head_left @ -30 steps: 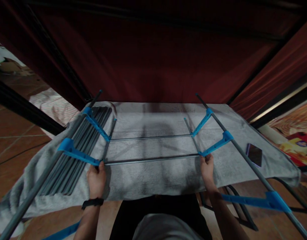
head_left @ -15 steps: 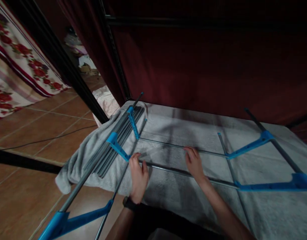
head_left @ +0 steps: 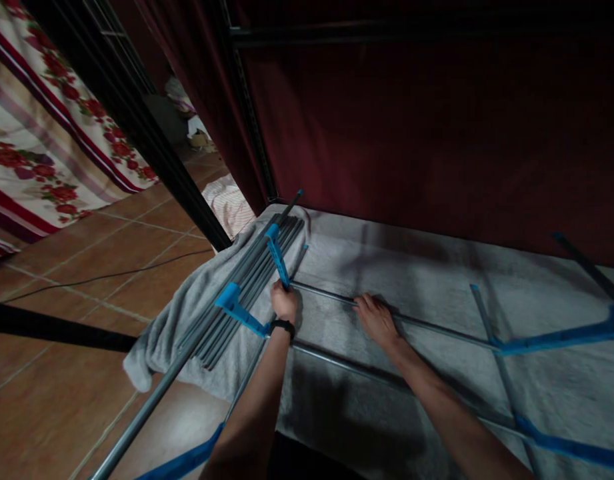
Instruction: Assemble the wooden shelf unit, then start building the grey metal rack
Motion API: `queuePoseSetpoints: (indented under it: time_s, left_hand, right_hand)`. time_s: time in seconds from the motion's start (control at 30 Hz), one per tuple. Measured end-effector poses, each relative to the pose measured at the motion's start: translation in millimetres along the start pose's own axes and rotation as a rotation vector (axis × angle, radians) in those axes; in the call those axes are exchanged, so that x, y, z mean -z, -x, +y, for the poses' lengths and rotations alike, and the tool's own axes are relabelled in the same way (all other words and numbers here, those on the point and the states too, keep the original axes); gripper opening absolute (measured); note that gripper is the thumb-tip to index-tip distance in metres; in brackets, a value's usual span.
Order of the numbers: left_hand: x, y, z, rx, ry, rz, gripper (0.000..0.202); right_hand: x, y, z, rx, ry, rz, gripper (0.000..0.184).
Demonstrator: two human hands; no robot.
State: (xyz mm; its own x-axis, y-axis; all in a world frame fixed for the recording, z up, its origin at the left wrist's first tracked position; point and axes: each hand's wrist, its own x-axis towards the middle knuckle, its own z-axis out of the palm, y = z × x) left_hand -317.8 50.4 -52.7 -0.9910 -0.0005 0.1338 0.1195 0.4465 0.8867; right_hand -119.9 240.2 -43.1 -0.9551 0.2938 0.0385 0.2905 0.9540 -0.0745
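A frame of grey metal tubes joined by blue plastic brackets lies over a grey blanket (head_left: pixel 331 257). My left hand (head_left: pixel 285 301), with a dark band at the wrist, is closed round the joint where the far crossbar meets the left side tube, just below a blue bracket (head_left: pixel 277 257). My right hand (head_left: pixel 377 319) is closed over the far crossbar (head_left: pixel 437 327) near its middle. Nearer my body runs a second crossbar (head_left: pixel 337 361), passing beneath both forearms. Another blue bracket (head_left: pixel 241 312) sits left of my left wrist.
Several loose grey tubes (head_left: pixel 251 287) lie side by side on the blanket at left. A black post (head_left: pixel 151 140) and dark red curtain (head_left: pixel 411 153) stand behind. Blue brackets (head_left: pixel 561 338) extend at right. A black cable (head_left: pixel 107 275) crosses the tiled floor (head_left: pixel 61 347).
My left hand has moved from the near crossbar's end to the far one's and closed there. My right hand has settled on the far crossbar. The view has shifted, and the frame's right side has moved rightward.
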Motion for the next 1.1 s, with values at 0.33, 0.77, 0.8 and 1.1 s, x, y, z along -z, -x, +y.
queuePoseSetpoints:
  time_s: [0.33, 0.77, 0.8, 1.1]
  left_hand:
    - [-5.3, -5, -10, 0.015, -0.101, 0.059, 0.014]
    - [-4.7, -5, -7, 0.055, -0.12, 0.073, 0.014]
    - [-4.6, -5, -7, 0.053, -0.122, 0.074, 0.014]
    - [-4.5, -5, -4, 0.044, -0.134, 0.07, 0.014]
  right_hand:
    - [5, 2, 0, 0.033, 0.0, -0.078, 0.037]
    - [15, -2, -1, 0.064, -0.025, -0.161, 0.039]
    - [16, -2, 0, 0.068, -0.034, -0.163, 0.038]
    - [26, -8, 6, 0.115, -0.173, -0.21, 0.032]
